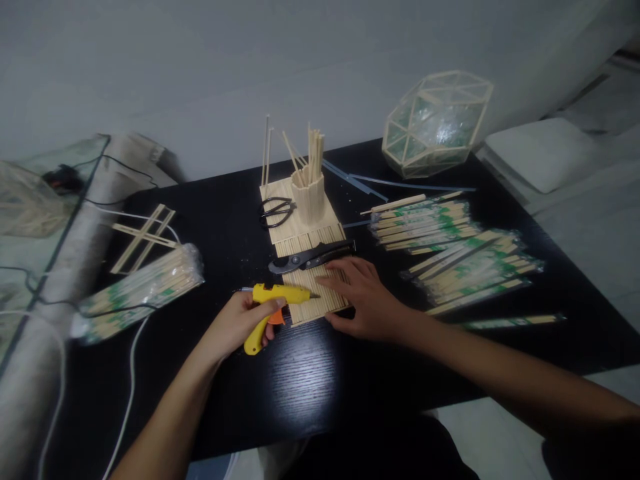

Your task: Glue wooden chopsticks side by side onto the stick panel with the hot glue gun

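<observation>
My left hand (235,327) is wrapped round a yellow hot glue gun (280,293) with an orange trigger. The gun's nozzle points right, over a mat of thin wooden sticks laid side by side (320,312). At the mat's right edge lies my right hand (367,299), fingers spread and touching it. Just above those fingers, a dark hand cutter (313,257) lies across the sticks. Farther back on a pale wooden board (327,223) stands a stick-walled cup (309,203) holding loose sticks. Black-handled scissors (277,212) lie beside the cup.
Wrapped chopsticks lie in bundles at right (425,223) and in a plastic bag at left (145,287). Crossed sticks (143,240) sit behind that bag. A faceted glass terrarium (437,127) stands at the black table's (230,220) back right corner. A white cable (133,373) hangs at left.
</observation>
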The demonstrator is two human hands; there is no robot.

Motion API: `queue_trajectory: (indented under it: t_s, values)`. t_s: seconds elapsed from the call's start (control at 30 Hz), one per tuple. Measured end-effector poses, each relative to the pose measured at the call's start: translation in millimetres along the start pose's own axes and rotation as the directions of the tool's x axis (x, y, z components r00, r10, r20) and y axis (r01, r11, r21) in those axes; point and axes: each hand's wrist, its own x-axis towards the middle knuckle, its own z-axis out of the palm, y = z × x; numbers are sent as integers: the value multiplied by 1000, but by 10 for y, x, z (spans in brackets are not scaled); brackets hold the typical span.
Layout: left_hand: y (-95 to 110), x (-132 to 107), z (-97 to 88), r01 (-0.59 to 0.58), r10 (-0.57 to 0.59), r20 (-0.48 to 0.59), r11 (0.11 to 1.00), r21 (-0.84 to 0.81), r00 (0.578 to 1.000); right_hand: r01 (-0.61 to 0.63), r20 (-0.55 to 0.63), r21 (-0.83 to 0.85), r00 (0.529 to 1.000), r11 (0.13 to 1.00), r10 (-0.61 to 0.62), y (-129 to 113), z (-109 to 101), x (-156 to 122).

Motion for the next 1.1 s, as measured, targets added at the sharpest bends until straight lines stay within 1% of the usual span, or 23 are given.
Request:
queue_trajectory:
  t_s: [0.23, 0.4, 0.47, 0.57, 0.67, 0.77, 0.87, 1.03, 1.1]
  values:
    - [-53, -2, -44, -25, 22, 83, 999, 35, 996, 5, -2, -5, 1000, 1000, -5, -4, -8, 6]
    - [-31, -32, -53, -8, 3, 119, 999, 43, 993, 7, -4, -18, 1000, 1000, -7, 0, -5, 1]
    - [-20, -26, -50, -17, 14, 99, 999, 31, 995, 9, -8, -20, 1000, 1000, -9, 2, 0, -2]
    - [-20, 5, -33, -54, 54, 16, 999, -3, 998, 11, -16, -20, 1000, 1000, -11, 8, 11, -4]
    - [-36, 39, -6, -68, 67, -57, 997, -32, 996, 14, -20, -15, 1000, 1000, -14, 13, 19, -5]
    - [-50, 52, 18, -73, 70, -76, 996, -49, 995, 15, -18, -6, 1000, 1000, -15, 15, 21, -3]
    - [-51, 34, 27, -71, 69, -46, 997, -30, 997, 11, -15, -7, 1000, 1000, -11, 14, 20, -1]
    - [-39, -32, -6, -61, 55, 89, 996, 62, 995, 3, -9, -11, 1000, 1000, -3, 5, 10, 1]
    - [-33, -44, -24, -55, 46, 115, 995, 81, 992, 1, -8, -10, 1000, 1000, -2, -1, 2, 2]
